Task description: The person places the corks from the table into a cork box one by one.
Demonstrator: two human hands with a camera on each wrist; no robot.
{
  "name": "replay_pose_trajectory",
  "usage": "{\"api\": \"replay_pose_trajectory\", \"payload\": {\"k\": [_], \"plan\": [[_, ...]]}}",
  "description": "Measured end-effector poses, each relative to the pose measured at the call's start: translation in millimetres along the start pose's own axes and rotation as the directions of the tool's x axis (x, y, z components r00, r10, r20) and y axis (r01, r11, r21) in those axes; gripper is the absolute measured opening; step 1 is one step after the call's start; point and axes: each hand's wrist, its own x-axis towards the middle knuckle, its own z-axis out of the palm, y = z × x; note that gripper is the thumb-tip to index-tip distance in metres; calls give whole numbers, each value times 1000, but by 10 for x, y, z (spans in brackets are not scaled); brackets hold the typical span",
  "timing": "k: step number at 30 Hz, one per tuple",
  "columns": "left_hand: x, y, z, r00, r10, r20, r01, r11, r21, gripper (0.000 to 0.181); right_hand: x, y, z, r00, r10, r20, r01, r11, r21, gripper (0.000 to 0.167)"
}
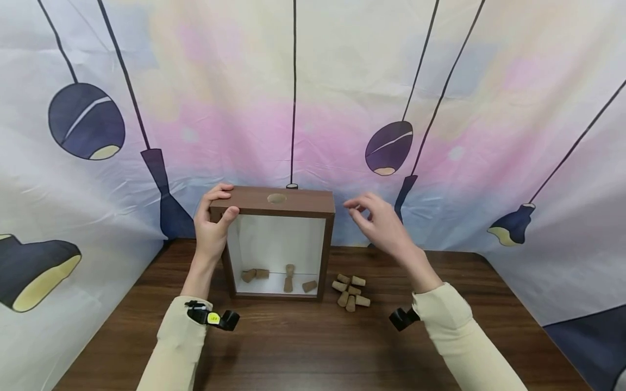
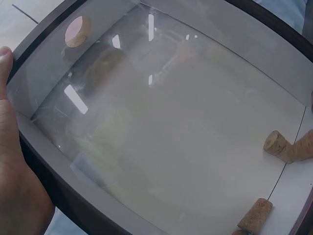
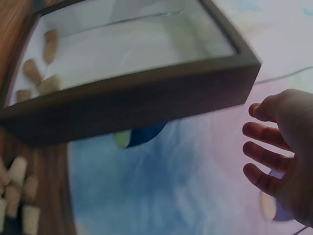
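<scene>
A brown wooden box [image 1: 303,201] with a clear front stands upright on the table, a round hole [image 1: 276,199] in its top. Several corks [image 1: 288,284] lie inside along its bottom. My left hand [image 1: 213,225] grips the box's upper left corner, thumb on the front edge and fingers over the top. To the right of the box, at about the height of its top, my right hand [image 1: 383,222] hangs in the air. Its fingers [image 3: 266,159] are loosely bent with nothing visible between them, apart from the box in the right wrist view.
Several loose corks [image 1: 353,290] lie in a pile on the dark wooden table [image 1: 303,347], just right of the box. Behind the table hangs a cloth backdrop [image 1: 244,108] printed with lamps. Each wrist wears a small black camera [image 1: 404,319].
</scene>
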Motion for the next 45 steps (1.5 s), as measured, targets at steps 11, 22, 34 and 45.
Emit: {"api": "replay_pose_trajectory", "payload": {"k": [11,22,34,45], "plan": [[5,-24,-6,1000,1,-4,-1,1000,-11,54,-506,603,313,982,92,163,-100,994,44,17],[3,-159,-47,1000,24,-12,-24,1000,3,59,-931,992,640,929,185,321,-223,971,88,21],[-3,-143,-44,1000,28,-13,-28,1000,-1,59,-1097,1194,895,887,195,419,-238,970,52,27],[-6,-162,-52,1000,31,-5,-31,1000,2,60,-1117,1234,972,891,201,407,-235,971,34,22]]}}
